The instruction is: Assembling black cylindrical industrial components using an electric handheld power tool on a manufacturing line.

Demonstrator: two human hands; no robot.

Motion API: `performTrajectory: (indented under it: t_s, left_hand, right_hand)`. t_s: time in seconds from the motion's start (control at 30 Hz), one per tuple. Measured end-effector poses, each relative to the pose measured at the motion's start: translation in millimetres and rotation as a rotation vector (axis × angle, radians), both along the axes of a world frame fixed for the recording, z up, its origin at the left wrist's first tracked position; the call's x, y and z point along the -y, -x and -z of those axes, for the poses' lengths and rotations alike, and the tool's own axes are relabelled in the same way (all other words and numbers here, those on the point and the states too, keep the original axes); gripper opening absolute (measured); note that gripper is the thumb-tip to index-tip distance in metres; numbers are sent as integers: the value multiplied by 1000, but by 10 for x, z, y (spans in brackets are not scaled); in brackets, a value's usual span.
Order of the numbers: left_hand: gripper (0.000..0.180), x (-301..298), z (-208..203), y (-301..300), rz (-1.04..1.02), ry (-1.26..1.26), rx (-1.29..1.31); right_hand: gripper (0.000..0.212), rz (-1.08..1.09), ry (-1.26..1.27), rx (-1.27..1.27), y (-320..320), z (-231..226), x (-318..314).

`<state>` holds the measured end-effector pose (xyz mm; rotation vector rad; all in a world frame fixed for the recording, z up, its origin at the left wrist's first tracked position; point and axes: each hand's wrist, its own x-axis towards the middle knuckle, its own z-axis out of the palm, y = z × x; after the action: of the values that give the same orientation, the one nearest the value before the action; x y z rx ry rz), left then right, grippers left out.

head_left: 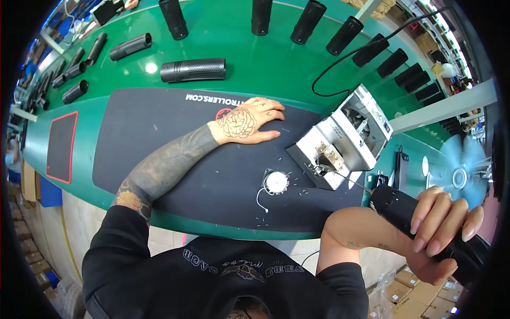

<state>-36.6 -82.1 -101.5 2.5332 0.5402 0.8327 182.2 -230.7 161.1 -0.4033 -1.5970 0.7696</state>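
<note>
Head view, looking straight down over the work. Right grip (443, 228) wrapped tight round a black cylindrical power driver (419, 220), thin bit (355, 183) pointing up-left from the knuckles toward a white box-shaped machine (345, 141). Left grip (248, 122) lying flat and open on the black mat (159, 143), fingers spread, holding nothing. Between the two grips, slightly nearer the right, a small round white part (276, 182) with a thin white wire trailing off it; resting on the mat, just left of the machine's base. Probably light and rigid at the body, wire limp and easily snagged; best taken by the rim, not the wire. Driver judged heavier, stiff, matte casing, secure in a full-hand hold round the barrel. Tiny white snippings scattered around the part. Green desk (239, 32) beyond the left grip, glossy, with lamp glare; black perforated tube (193, 69) lying nearest, more black tubes standing in a row farther off. Black cable (340, 64) looping to the machine. Blue fan (458, 173) spinning past the right grip. Cardboard boxes (419, 295) below desk edge; workshop shelving at the far rim.
</note>
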Motion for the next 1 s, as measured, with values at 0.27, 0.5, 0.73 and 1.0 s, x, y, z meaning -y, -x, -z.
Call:
performTrajectory:
  t_s: [0.27,0.5,0.73,1.0]
  left_hand:
    - [32,-49,62,107,-5,-20,14]
    - [31,-57,89,234,-6,-16,43]
    - [30,-87,159,288,-5,-26,42]
    - [29,-91,24,263,17,-47,-11]
  right_hand:
    - [41,-4,161,136,259,123,-175]
    - [45,-213,314,-407,177,16,-14]
    - [33,-205,145,-492,-76,1,19]
    - [35,-55,92,-536,-108,-150,173]
